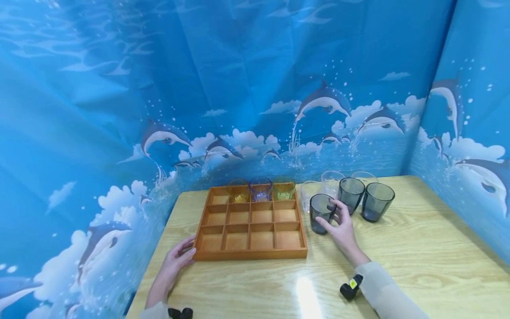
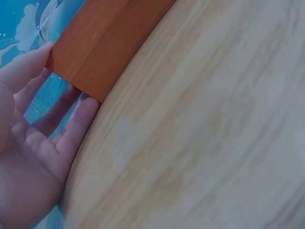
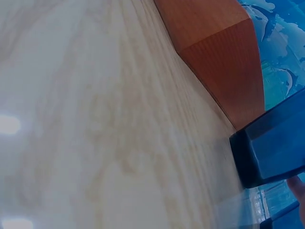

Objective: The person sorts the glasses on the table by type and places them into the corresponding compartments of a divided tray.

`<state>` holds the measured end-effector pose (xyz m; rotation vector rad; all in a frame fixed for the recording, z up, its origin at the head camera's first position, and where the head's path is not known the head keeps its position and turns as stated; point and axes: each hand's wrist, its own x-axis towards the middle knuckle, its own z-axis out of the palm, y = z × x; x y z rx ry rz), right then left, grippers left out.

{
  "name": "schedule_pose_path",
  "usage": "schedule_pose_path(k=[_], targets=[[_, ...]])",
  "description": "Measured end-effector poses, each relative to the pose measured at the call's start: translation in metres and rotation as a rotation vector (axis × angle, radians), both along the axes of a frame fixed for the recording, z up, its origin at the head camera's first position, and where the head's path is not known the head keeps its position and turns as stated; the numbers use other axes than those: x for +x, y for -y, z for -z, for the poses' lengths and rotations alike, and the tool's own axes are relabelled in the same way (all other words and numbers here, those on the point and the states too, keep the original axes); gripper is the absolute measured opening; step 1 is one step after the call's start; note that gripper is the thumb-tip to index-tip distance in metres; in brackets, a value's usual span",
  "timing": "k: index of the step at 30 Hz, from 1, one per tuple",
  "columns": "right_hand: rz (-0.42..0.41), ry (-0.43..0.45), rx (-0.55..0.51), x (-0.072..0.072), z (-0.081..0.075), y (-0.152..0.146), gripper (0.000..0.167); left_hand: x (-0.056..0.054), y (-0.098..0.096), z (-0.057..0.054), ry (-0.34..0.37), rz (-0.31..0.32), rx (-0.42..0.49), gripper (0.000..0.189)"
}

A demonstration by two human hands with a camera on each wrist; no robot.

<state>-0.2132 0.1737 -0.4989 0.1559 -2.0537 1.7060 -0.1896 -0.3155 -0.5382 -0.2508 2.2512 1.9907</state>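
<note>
My right hand (image 1: 340,223) grips a dark grey glass tumbler (image 1: 320,221) between thumb and fingers, beside the right side of a divided wooden tray (image 1: 251,255). In the right wrist view the dark tumbler (image 3: 276,143) overlaps the tray corner (image 3: 224,71), with only a fingertip (image 3: 296,186) showing. My left hand (image 1: 175,261) rests on the tray's front left corner. In the left wrist view its fingers (image 2: 71,129) lie loosely against the tray's end. Along the tray's back row stand an amber glass (image 1: 239,197), a purple glass (image 1: 260,195) and a green glass (image 1: 283,195).
Two more dark tumblers, one nearer (image 1: 351,199) and one farther right (image 1: 376,206), stand on the wooden table (image 1: 430,235). Clear glasses, including one by the tray (image 1: 306,195) and one behind (image 1: 332,179), stand among them. A dolphin-printed curtain (image 1: 255,88) hangs behind the table.
</note>
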Motion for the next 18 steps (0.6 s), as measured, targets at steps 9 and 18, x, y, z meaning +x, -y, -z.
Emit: schedule_pose_path(k=[9,18], targets=[[0.038,-0.052,-0.009,0.002,-0.006,0.007,0.060,0.002,0.000,0.000,-0.006,0.014,0.010,0.061],[0.011,-0.152,-0.001,0.000,-0.008,0.012,0.053,0.003,0.001,-0.002,-0.030,0.022,0.034,0.059]])
